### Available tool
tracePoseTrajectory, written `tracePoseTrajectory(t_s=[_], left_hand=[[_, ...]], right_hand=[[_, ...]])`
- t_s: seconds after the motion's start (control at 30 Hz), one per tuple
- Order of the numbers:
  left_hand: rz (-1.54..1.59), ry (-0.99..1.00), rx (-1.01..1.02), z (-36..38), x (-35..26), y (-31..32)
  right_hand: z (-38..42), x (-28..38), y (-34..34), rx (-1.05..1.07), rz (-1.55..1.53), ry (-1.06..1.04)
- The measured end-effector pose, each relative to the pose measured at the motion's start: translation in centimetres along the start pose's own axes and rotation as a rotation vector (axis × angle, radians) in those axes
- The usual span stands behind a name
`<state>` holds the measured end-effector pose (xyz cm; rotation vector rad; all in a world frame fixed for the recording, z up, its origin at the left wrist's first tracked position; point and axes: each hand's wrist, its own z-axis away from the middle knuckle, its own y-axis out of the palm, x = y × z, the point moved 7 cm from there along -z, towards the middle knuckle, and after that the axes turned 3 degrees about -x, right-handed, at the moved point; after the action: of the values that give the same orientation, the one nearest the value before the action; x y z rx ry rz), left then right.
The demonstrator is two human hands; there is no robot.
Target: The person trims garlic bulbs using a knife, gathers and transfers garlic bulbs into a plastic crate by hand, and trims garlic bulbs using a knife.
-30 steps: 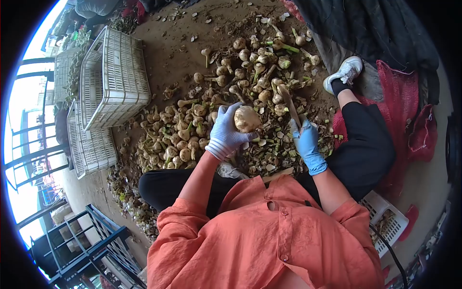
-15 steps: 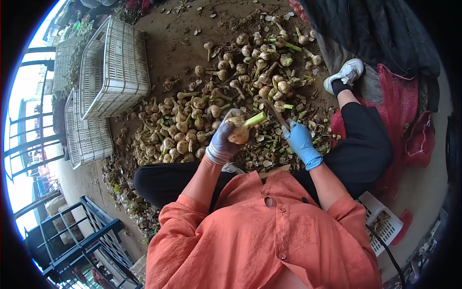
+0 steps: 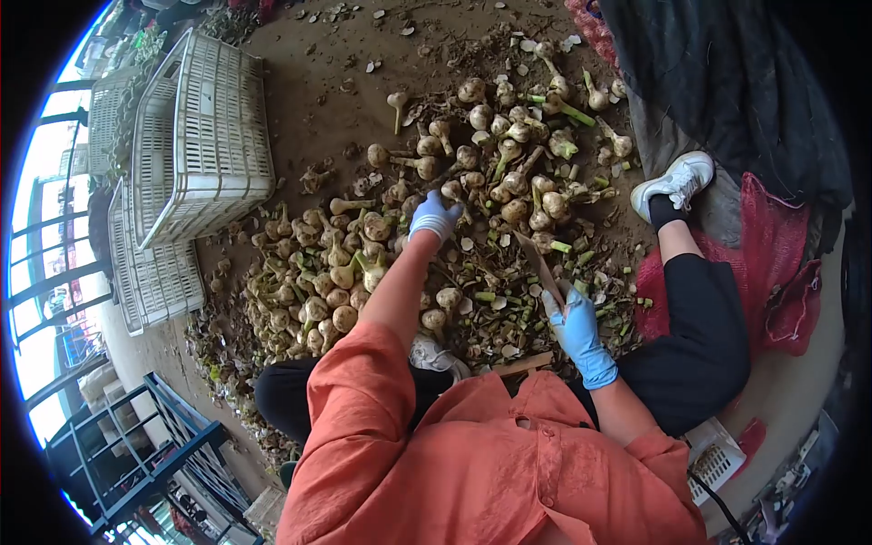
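Observation:
My left hand (image 3: 434, 218), in a pale glove with a white cuff, reaches down over the pile of garlic bulbs (image 3: 338, 263). Its fingers and thumb are spread apart, right at a garlic bulb (image 3: 451, 190); the fingertips are partly hidden. My right hand (image 3: 577, 334), in a blue glove, is closed around the handle of a knife (image 3: 534, 261). The blade points forward and to the left, over cut green stem pieces (image 3: 560, 246) and loose papery skins. More garlic bulbs with stems (image 3: 518, 184) lie ahead of the knife.
Two white plastic crates (image 3: 223, 127) stand tilted at the left. My shoe (image 3: 683, 182) rests at the right beside a dark cloth (image 3: 718, 82) and red mesh bags (image 3: 761, 263). A white basket (image 3: 718, 463) sits behind my right side. Soil (image 3: 318, 68) spreads ahead.
My left hand has let go of the garlic bulb with the green stem and moved forward to the pile. My right hand has come back slightly with the knife.

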<state>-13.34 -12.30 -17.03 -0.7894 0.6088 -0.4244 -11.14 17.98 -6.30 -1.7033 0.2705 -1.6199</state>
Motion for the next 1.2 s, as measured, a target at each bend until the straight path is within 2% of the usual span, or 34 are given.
tracePoseTrajectory(t_s=[0.1, 0.17, 0.2, 0.27, 0.33, 0.4, 0.47, 0.5, 0.53, 0.6, 0.63, 0.67, 0.77, 0.8, 0.83, 0.87, 0.9, 0.93, 1.0, 1.03, 1.07, 1.1, 1.13, 1.2], left_hand=[[-0.028, -0.115, 0.030, -3.5, 0.1, 3.3], [-0.002, -0.170, 0.019, -4.7, 0.6, 4.4], [-0.006, -0.172, 0.029, -4.9, 1.2, 4.6], [0.267, -0.041, 0.040, -4.3, 1.0, 3.7], [0.201, -0.049, 0.042, -1.9, 0.8, 3.1], [0.584, 0.160, 0.201, 2.1, -1.0, 3.3], [0.803, 0.268, 0.408, 8.2, -4.6, 1.6], [0.793, 0.241, 0.490, 11.1, -6.2, 0.8], [0.723, 0.371, 0.376, 13.0, -7.1, -0.6], [0.597, 0.513, 0.380, 15.9, -8.1, -1.3], [0.482, 0.682, 0.266, 16.3, -7.6, -1.1], [0.475, 0.684, 0.261, 17.0, -7.3, -0.8], [0.717, 0.527, 0.367, 18.5, -6.8, -0.8], [0.713, 0.530, 0.361, 19.1, -7.0, -1.2], [0.690, 0.636, 0.324, 20.1, -7.8, -2.0], [0.785, 0.543, 0.349, 21.4, -8.5, -2.8], [0.883, 0.449, 0.366, 22.7, -9.2, -3.5], [0.816, 0.548, 0.296, 23.8, -9.5, -4.8], [0.945, 0.571, 0.222, 24.3, -9.9, -6.2], [0.497, 0.675, -0.003, 23.1, -9.4, -7.0], [0.039, 0.734, -0.213, 22.4, -9.3, -7.8], [-0.004, 0.593, -0.209, 21.5, -8.3, -7.5], [-0.022, 0.648, -0.245, 21.3, -7.8, -7.1], [0.867, 0.385, 0.214, 20.1, -5.7, -4.0]], right_hand=[[-1.0, 0.7, 0.0, 0.034, -0.103, 0.065], [-1.8, 0.8, 0.3, 0.049, -0.044, 0.079], [-1.7, 0.8, 0.4, 0.054, 0.006, 0.089], [-1.4, 0.0, 1.0, 0.098, -0.025, 0.168], [-1.8, 0.8, 0.3, -0.040, -0.094, 0.075], [-2.0, 2.1, -0.9, -0.068, -0.047, 0.048], [-2.1, 3.9, -1.8, -0.064, -0.030, -0.003], [-1.9, 4.3, -1.7, -0.015, 0.004, -0.012], [-1.6, 5.8, -2.6, -0.034, 0.016, -0.092], [-0.9, 8.1, -3.7, -0.094, 0.014, -0.272], [-0.3, 8.2, -3.5, -0.083, 0.041, -0.314], [0.4, 8.3, -3.7, -0.088, 0.034, -0.318], [1.9, 9.4, -3.9, -0.068, 0.148, -0.448], [2.2, 9.4, -4.1, -0.073, 0.144, -0.453], [2.3, 9.3, -4.3, -0.094, 0.166, -0.472], [2.3, 8.8, -4.4, -0.109, 0.189, -0.490], [1.5, 5.3, -3.0, -0.106, 0.211, -0.319], [0.7, 0.1, -1.5, 0.097, 0.381, -0.021], [0.7, -1.7, -1.8, 0.026, 0.403, 0.042], [0.0, -1.0, -2.1, 0.023, 0.413, 0.026], [-0.3, 0.8, -3.0, -0.073, 0.278, -0.046], [-0.2, 2.1, -4.1, -0.163, 0.138, -0.109], [-0.1, 2.2, -4.7, -0.146, 0.092, -0.049], [0.2, 1.8, -4.5, -0.158, 0.048, -0.002]])
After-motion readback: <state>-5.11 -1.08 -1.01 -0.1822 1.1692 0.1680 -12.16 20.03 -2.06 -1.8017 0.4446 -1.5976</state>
